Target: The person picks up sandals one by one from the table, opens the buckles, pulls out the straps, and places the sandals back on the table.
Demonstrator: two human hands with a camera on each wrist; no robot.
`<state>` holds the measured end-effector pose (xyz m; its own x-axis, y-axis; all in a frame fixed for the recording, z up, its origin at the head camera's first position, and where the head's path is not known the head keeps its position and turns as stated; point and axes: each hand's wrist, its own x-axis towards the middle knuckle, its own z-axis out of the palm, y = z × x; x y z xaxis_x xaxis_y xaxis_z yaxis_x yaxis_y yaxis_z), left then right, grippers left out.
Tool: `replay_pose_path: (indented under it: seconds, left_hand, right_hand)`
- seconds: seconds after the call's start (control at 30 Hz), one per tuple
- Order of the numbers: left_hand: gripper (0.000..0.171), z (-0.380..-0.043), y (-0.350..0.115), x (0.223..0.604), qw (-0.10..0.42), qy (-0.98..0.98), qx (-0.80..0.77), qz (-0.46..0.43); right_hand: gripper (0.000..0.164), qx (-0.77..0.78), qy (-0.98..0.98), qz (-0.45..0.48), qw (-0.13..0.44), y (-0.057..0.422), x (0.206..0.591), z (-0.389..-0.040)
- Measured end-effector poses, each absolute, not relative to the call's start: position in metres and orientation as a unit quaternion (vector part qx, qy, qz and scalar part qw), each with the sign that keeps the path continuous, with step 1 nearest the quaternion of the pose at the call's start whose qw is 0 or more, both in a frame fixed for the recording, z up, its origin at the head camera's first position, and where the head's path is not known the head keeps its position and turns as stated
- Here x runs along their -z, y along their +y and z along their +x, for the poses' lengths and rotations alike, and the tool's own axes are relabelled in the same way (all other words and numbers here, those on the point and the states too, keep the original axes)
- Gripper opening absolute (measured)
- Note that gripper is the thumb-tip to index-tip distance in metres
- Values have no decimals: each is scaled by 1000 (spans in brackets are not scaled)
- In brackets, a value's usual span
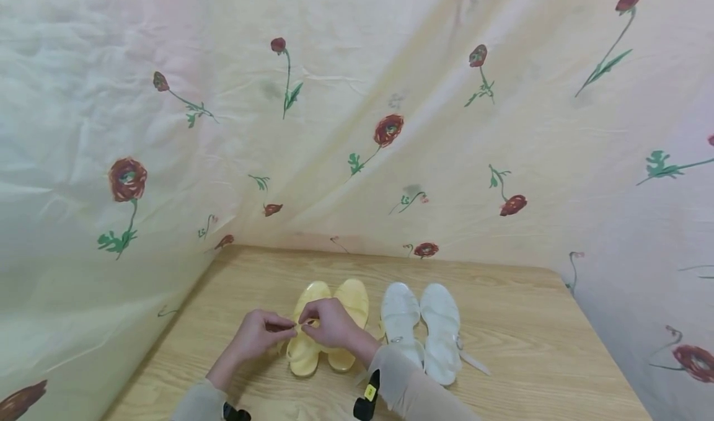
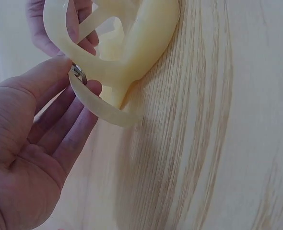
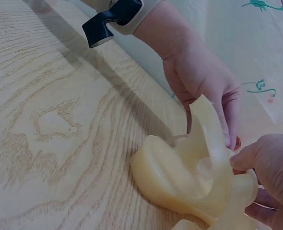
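A pair of yellow jelly sandals lies on the table, the left sandal point(image 1: 304, 360) beneath both hands and the right sandal point(image 1: 357, 294) beside it. My left hand point(image 1: 258, 335) pinches the ankle strap near its small metal buckle point(image 2: 77, 74), thumb against fingers. The loose strap end point(image 2: 105, 111) curves out past those fingertips. Opposite it, my right hand point(image 1: 333, 323) pinches the strap too, its fingertips close to the left ones. In the right wrist view, the raised strap point(image 3: 209, 143) arches in front of the left hand point(image 3: 199, 72) and partly hides its fingertips.
A pair of white sandals stands to the right, the left one point(image 1: 398, 309) and the right one point(image 1: 440, 322), with a strap point(image 1: 474, 362) sticking out. The wooden table point(image 1: 530, 322) meets a flowered cloth point(image 1: 334, 179) at the back and sides.
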<state>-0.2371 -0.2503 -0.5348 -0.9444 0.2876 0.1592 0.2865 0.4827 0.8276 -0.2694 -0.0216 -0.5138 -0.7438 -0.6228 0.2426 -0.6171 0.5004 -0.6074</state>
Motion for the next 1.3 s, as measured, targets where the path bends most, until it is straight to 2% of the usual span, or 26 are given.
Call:
replay_pose_path:
  seconds: [0.47,0.77,1.13,1.3]
  left_hand:
    - [21,-235,-236,542,1,851,-493,180]
    - [21,-235,-237,546,-12,849,-496,182]
    - [22,-234,-242,544,4,853,-493,171]
    - [23,-232,-249,542,2,849,-498,173]
  right_hand:
    - [6,326,878,-351,-13,-4,514,-268]
    - [4,325,864,-384,1,-13,513,-268]
    - [7,321,879,-354,9,-12,510,-263]
    - [4,314,877,-364,-9,-16,507,-264]
